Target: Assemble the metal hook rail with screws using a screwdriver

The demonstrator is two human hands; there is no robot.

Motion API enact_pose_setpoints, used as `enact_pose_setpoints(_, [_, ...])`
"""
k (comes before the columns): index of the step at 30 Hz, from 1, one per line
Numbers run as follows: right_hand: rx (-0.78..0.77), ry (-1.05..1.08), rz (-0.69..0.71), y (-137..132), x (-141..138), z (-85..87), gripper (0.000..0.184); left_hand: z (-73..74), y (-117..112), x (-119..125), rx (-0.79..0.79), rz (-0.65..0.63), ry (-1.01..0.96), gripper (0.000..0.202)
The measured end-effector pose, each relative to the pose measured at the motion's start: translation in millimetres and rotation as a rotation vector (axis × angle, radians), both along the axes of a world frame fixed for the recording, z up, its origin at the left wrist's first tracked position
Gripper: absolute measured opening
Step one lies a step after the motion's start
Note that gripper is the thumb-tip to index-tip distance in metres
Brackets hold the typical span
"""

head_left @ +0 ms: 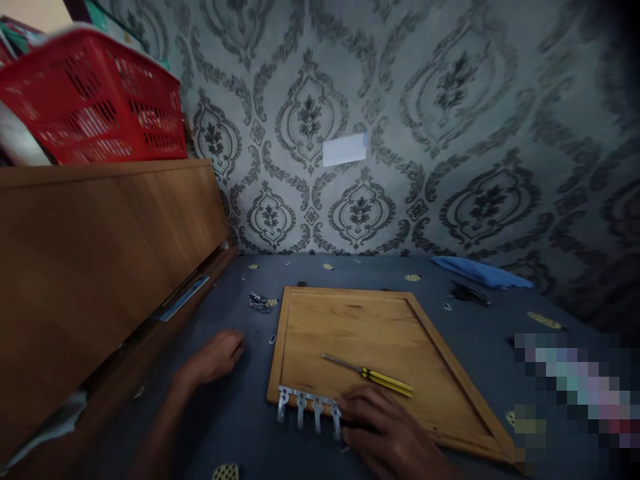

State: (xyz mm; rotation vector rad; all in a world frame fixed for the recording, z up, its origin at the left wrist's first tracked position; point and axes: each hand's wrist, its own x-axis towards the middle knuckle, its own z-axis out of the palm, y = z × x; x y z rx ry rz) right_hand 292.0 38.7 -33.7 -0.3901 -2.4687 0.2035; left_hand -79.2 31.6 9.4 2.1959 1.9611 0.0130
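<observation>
My right hand (pixel 387 427) holds the right end of a metal hook rack (pixel 310 403), fingers closed around it. The rack lies along the near edge of a framed wooden board (pixel 350 333), its several hooks hanging over that edge. On the board, close beyond my right hand, lies a screwdriver (pixel 367 375) with a yellow and black handle. My left hand (pixel 220 355) rests on the dark cloth left of the board, apart from it. Its fingers are curled in, and whatever may be inside them is hidden.
A small clump of metal or clear pieces (pixel 260 303) lies beyond the board's left corner. At the back right are a blue cloth (pixel 483 272) and a dark item (pixel 470 293). A wooden cabinet (pixel 110 247) with a red basket (pixel 100 100) borders the left; patterned wallpaper (pixel 360 207) stands behind.
</observation>
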Motion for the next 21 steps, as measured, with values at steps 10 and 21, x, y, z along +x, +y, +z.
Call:
enact_pose_setpoints(10, [-0.021, -0.048, -0.015, -4.3, -0.8, 8.0, 0.029, -4.1, 5.7, -2.0, -0.034, 0.009, -0.025, 0.033])
enact_pose_setpoints(21, [-0.043, -0.132, 0.008, -5.9, 0.9, 13.9, 0.020, 20.2, 1.9, 10.0, -0.032, -0.153, -0.218, 0.025])
